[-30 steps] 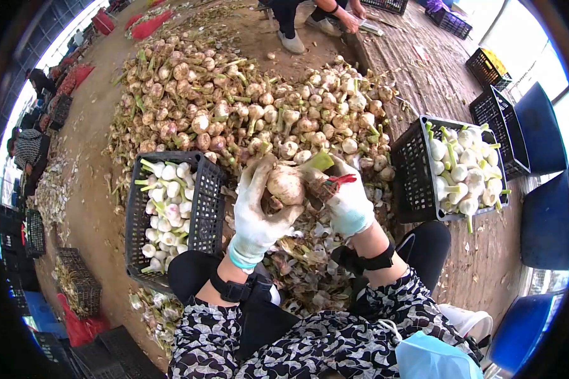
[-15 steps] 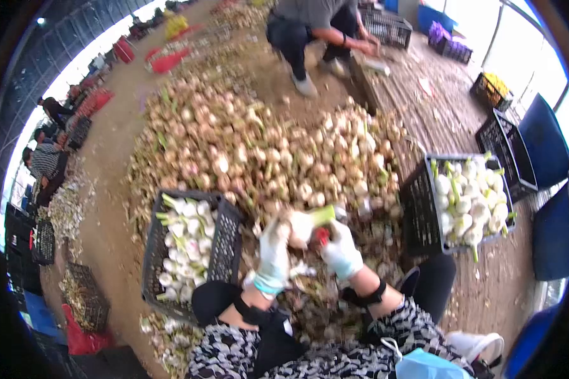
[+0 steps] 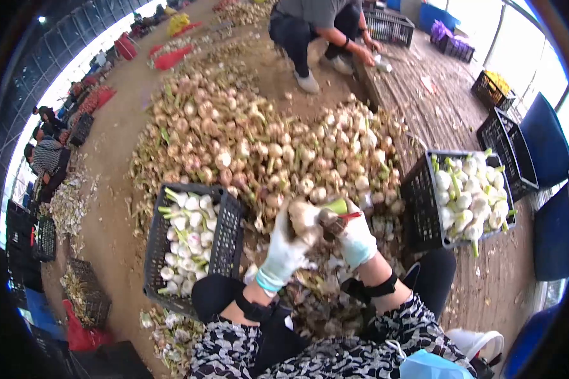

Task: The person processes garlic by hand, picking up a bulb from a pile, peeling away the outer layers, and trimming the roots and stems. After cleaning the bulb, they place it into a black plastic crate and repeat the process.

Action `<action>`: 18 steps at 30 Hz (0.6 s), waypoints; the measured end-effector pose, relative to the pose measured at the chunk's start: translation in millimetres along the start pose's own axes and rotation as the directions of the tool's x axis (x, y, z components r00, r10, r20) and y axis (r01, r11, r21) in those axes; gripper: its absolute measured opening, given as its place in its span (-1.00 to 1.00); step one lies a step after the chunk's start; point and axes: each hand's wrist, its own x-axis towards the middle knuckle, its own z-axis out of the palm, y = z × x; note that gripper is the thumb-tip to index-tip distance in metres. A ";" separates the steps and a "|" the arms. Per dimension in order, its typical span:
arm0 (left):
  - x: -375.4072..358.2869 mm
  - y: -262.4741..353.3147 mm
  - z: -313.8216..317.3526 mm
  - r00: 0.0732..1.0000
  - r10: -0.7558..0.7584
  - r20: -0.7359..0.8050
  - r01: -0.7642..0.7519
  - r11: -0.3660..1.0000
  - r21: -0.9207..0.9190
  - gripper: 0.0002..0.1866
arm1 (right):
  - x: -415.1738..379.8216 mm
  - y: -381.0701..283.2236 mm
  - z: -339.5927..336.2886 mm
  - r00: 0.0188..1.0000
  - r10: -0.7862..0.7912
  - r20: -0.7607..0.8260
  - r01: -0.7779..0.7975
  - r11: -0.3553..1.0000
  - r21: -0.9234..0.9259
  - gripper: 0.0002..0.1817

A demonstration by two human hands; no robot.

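Observation:
My left hand, in a white glove, grips a dirty garlic bulb with a green stem stub. My right hand, also gloved, holds a small red-handled tool against the bulb's side. Both hands are raised above a heap of peelings between my knees. A big pile of unpeeled garlic lies just beyond them.
A black crate of peeled white garlic stands at my left knee, another black crate at my right. A crouching person works at the far side of the pile. Blue chairs and empty crates line the right.
The view tilted up, so the hands sit lower and smaller in frame. The bulb has been turned in my left hand, with the tool still against it.

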 end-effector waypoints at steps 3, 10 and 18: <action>0.0 7.6 -2.3 0.995 -0.096 0.006 0.093 0.948 -0.306 -0.09 | -6.0 3.1 -0.1 0.970 -0.212 0.119 0.195 0.970 0.142 -0.39; 1.6 12.4 2.1 0.979 -0.184 -0.090 0.135 0.911 -0.389 -0.31 | -10.7 -8.2 21.4 0.971 -0.238 0.021 0.237 0.948 -0.213 -0.65; -0.4 13.8 12.9 0.991 -0.046 -0.124 0.030 0.991 -0.127 -0.33 | -5.4 17.0 -11.9 0.969 -0.084 0.230 0.025 0.968 0.251 -0.57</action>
